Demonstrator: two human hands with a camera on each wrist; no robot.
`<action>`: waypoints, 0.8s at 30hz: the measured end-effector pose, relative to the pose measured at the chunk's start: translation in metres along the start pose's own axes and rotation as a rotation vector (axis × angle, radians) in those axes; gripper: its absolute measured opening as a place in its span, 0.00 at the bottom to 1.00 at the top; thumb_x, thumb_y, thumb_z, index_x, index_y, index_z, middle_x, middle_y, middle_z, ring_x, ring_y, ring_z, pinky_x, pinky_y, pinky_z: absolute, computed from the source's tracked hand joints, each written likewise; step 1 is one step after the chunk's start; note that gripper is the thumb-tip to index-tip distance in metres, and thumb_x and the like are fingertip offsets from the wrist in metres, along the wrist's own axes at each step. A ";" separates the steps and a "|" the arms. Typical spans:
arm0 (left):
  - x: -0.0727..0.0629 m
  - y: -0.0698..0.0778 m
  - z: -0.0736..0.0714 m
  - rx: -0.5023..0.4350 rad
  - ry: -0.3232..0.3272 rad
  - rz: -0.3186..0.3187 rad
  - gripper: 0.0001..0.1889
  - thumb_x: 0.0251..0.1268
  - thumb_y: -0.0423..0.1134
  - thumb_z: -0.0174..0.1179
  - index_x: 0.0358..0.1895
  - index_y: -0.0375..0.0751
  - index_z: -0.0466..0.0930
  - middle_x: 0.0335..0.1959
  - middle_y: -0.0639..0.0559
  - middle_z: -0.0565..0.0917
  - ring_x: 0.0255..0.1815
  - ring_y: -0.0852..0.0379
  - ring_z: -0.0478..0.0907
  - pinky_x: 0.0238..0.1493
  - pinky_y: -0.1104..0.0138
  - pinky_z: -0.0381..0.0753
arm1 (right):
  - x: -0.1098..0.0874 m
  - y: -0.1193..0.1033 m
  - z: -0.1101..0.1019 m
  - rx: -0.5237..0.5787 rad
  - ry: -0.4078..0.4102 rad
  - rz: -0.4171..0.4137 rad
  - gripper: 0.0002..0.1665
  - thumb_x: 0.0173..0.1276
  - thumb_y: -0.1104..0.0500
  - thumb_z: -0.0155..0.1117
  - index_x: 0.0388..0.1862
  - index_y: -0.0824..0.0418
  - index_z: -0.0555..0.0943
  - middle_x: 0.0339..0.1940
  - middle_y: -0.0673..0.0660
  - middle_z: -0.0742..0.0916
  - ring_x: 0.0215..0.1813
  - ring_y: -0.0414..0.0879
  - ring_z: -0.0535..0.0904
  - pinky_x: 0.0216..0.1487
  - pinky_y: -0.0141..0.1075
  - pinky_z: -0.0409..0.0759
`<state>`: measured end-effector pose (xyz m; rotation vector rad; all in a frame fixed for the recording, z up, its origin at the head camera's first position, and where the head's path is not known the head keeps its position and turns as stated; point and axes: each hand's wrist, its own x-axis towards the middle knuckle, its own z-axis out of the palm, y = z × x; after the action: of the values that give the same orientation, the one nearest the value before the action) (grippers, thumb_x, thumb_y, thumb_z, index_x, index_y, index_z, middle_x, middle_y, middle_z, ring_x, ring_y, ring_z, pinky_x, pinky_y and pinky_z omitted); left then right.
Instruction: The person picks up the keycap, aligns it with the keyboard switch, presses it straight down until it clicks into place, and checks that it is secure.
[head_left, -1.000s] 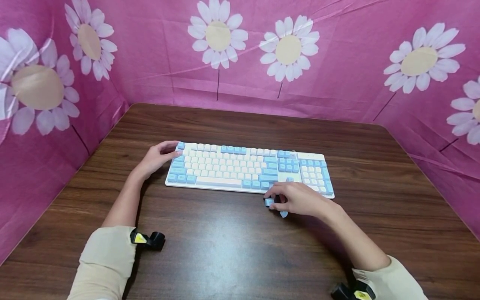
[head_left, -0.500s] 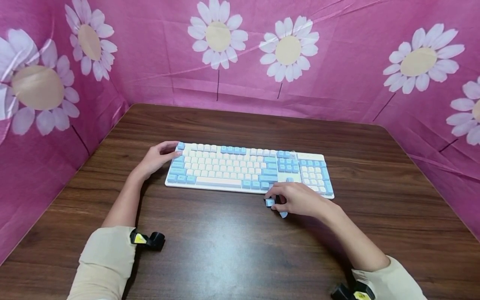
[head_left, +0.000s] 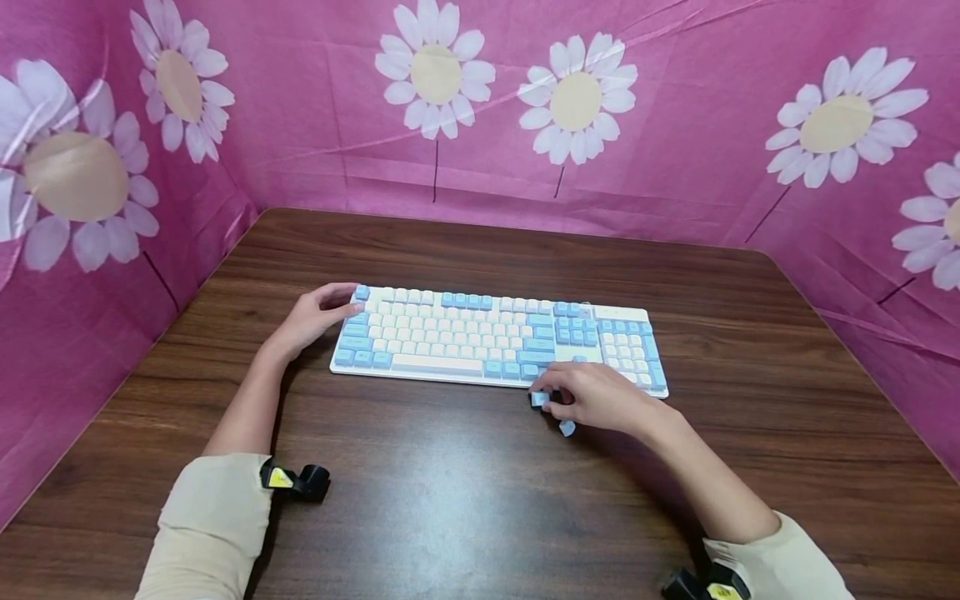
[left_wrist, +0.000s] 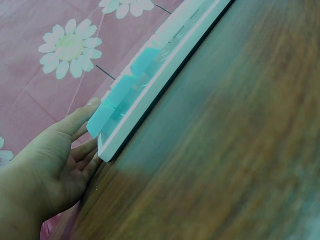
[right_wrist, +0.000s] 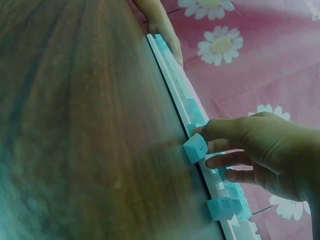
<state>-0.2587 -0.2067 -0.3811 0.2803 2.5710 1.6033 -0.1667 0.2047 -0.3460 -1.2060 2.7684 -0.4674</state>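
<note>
A white and light-blue keyboard (head_left: 442, 340) lies across the table. My left hand (head_left: 309, 318) holds its left end, thumb over the edge keys; in the left wrist view, the other fingers of the left hand (left_wrist: 55, 155) are at the keyboard's end, below the blue keys. My right hand (head_left: 596, 396) is at the keyboard's front edge, pinching a loose blue keycap (head_left: 539, 400) between fingertips. This keycap (right_wrist: 196, 148) shows a small dark mark in the right wrist view. A second loose blue keycap (head_left: 567, 427) lies on the table below the right thumb.
The dark wooden table (head_left: 420, 500) is bordered by a pink cloth (head_left: 300, 108) printed with white daisies. A black wrist camera (head_left: 300, 481) is strapped to the left sleeve, another camera (head_left: 708, 583) to the right one.
The right fingers have shifted slightly and the pinched keycap has turned and moved a little toward the keyboard. The left hand and keyboard stay in place.
</note>
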 end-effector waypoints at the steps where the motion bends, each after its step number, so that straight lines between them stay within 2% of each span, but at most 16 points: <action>1: 0.000 0.000 0.000 0.001 0.000 0.001 0.33 0.62 0.49 0.58 0.65 0.35 0.62 0.62 0.39 0.66 0.62 0.45 0.60 0.60 0.52 0.59 | 0.000 0.000 0.000 0.004 0.004 0.000 0.11 0.61 0.59 0.64 0.44 0.53 0.82 0.38 0.42 0.80 0.28 0.35 0.71 0.26 0.30 0.70; 10: -0.002 0.003 -0.001 -0.009 -0.010 -0.007 0.32 0.63 0.47 0.58 0.66 0.34 0.61 0.63 0.37 0.65 0.63 0.44 0.59 0.61 0.51 0.57 | -0.003 0.001 -0.008 -0.029 0.057 0.028 0.11 0.61 0.59 0.65 0.44 0.53 0.82 0.32 0.41 0.78 0.25 0.32 0.69 0.25 0.29 0.70; 16: -0.002 0.003 -0.001 -0.006 -0.005 -0.010 0.32 0.63 0.48 0.58 0.66 0.34 0.61 0.63 0.38 0.65 0.63 0.44 0.59 0.60 0.51 0.58 | -0.004 0.002 -0.012 -0.045 0.093 0.046 0.12 0.60 0.58 0.65 0.44 0.54 0.82 0.32 0.41 0.78 0.23 0.32 0.68 0.23 0.29 0.69; 24: -0.001 0.000 0.000 -0.003 0.002 -0.007 0.33 0.62 0.50 0.59 0.65 0.35 0.63 0.62 0.39 0.67 0.62 0.45 0.60 0.60 0.52 0.59 | -0.004 0.006 -0.013 -0.076 0.123 0.048 0.13 0.60 0.58 0.65 0.45 0.55 0.82 0.29 0.43 0.77 0.25 0.34 0.69 0.22 0.29 0.69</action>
<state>-0.2578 -0.2069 -0.3813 0.2687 2.5676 1.6063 -0.1702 0.2146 -0.3353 -1.1605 2.9365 -0.4505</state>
